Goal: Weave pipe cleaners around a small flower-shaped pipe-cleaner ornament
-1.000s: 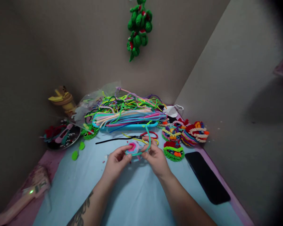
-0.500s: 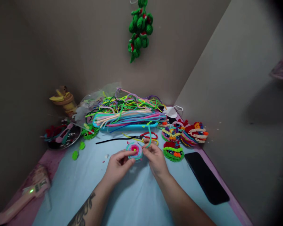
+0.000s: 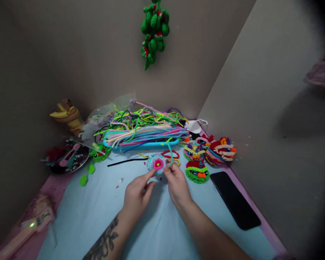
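A round coil of pipe cleaners (image 3: 152,164), pink in the middle with a yellow dot and pale aqua rings outside, faces me above the blue cloth. My right hand (image 3: 178,182) pinches its right edge between thumb and fingers. From there an aqua pipe cleaner end (image 3: 170,148) loops upward. My left hand (image 3: 138,191) touches the coil's lower left with the index fingertip, its thumb spread apart below. Behind the coil lie scissors with red and yellow handles (image 3: 175,154), partly covered, and a black pipe cleaner (image 3: 124,162).
A blue tray (image 3: 141,147) heaped with pipe cleaners stands behind. Several colourful pipe-cleaner figures (image 3: 197,173) and a black phone (image 3: 235,200) lie at right. At left are a metal bowl (image 3: 81,164), green pieces (image 3: 83,180) and a pink glue gun (image 3: 34,225).
The coil has risen slightly and tips to face me more. My left index finger has slid from its middle to its lower edge, and the left thumb has come away. The view has shifted slightly.
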{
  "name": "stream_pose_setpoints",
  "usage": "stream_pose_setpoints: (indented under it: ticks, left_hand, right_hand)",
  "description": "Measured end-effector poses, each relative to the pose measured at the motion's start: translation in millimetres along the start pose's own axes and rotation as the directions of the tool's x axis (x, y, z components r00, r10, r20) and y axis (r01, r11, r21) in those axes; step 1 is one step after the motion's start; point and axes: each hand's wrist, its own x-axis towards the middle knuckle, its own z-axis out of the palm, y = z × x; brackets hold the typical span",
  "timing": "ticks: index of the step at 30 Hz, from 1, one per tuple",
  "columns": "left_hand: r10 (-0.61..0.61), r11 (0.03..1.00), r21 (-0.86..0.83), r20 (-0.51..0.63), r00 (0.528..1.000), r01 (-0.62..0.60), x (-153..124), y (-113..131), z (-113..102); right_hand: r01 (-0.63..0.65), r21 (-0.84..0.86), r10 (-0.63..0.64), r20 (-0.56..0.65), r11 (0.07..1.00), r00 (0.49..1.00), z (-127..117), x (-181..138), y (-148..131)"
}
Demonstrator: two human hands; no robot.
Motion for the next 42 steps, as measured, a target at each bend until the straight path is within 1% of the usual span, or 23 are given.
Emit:
stream_pose_setpoints:
  ticks: [2, 4, 6, 11, 12, 14, 16, 17, 19, 21, 23, 28, 32, 35, 39, 41, 42]
  left_hand:
    - [0.023, 0.999, -0.022, -0.016, 1.000, -0.023, -2, 3, 1]
    - [0.011, 0.999, -0.043, -0.076, 0.997, -0.014, -2, 6, 1]
    - [-0.001, 0.999, -0.054, -0.130, 0.991, -0.006, -1, 8, -1]
    - [-0.038, 0.998, -0.053, -0.191, 0.981, 0.029, 3, 11, -7]
    - [-0.059, 0.997, -0.054, -0.206, 0.977, 0.049, 4, 11, -8]
    - [-0.108, 0.993, -0.063, -0.234, 0.966, 0.096, 5, 11, -10]
    - [-0.151, 0.988, -0.078, -0.248, 0.957, 0.136, 6, 10, -11]
    - [-0.168, 0.985, -0.087, -0.248, 0.954, 0.151, 7, 10, -12]
    - [-0.202, 0.977, -0.109, -0.229, 0.952, 0.181, 8, 10, -12]
    - [-0.236, 0.968, -0.137, -0.203, 0.950, 0.211, 8, 11, -13]
    - [-0.260, 0.958, -0.167, -0.178, 0.949, 0.231, 9, 12, -13]
    - [-0.270, 0.949, -0.207, -0.146, 0.952, 0.237, 11, 12, -13]
    - [-0.264, 0.951, -0.204, -0.153, 0.952, 0.231, 11, 10, -13]
    - [-0.254, 0.956, -0.191, -0.156, 0.954, 0.224, 11, 10, -15]
    - [-0.220, 0.962, -0.187, -0.115, 0.969, 0.197, 10, 9, -15]
    - [-0.207, 0.968, -0.167, -0.122, 0.971, 0.186, 11, 8, -15]
    - [-0.206, 0.971, -0.152, -0.138, 0.969, 0.185, 11, 7, -15]
  right_hand:
    - [-0.025, 0.026, 0.024, 0.038, 0.999, 0.999, 5, -5, -1]
    - [-0.046, 0.052, 0.041, 0.084, 0.998, 0.996, 10, -10, -2]
    - [-0.046, 0.054, 0.040, 0.104, 0.997, 0.994, 13, -13, -1]
    - [0.001, -0.052, 0.005, 0.110, 0.999, 0.994, 8, -11, 2]
    - [0.002, -0.083, 0.006, 0.099, 0.997, 0.995, 5, -9, 2]
    - [0.027, -0.157, -0.022, 0.038, 0.987, 0.999, 0, -5, 0]
    - [0.120, -0.270, -0.133, -0.030, 0.955, 0.991, -6, 0, -4]
    - [0.187, -0.344, -0.212, -0.036, 0.920, 0.977, -8, 1, -6]
    - [0.294, -0.470, -0.330, 0.008, 0.832, 0.944, -11, 4, -10]
    - [0.354, -0.536, -0.381, 0.066, 0.766, 0.922, -12, 5, -14]
    - [0.384, -0.557, -0.397, 0.105, 0.736, 0.912, -12, 6, -15]
    - [0.414, -0.559, -0.414, 0.134, 0.718, 0.900, -12, 7, -13]
    - [0.451, -0.558, -0.434, 0.173, 0.696, 0.884, -13, 9, -8]
    - [0.464, -0.570, -0.447, 0.181, 0.678, 0.876, -15, 11, -5]
    - [0.482, -0.585, -0.461, 0.198, 0.653, 0.865, -17, 14, -4]
    - [0.480, -0.573, -0.470, 0.178, 0.665, 0.864, -17, 14, -4]
    - [0.468, -0.555, -0.465, 0.158, 0.688, 0.871, -17, 13, -5]
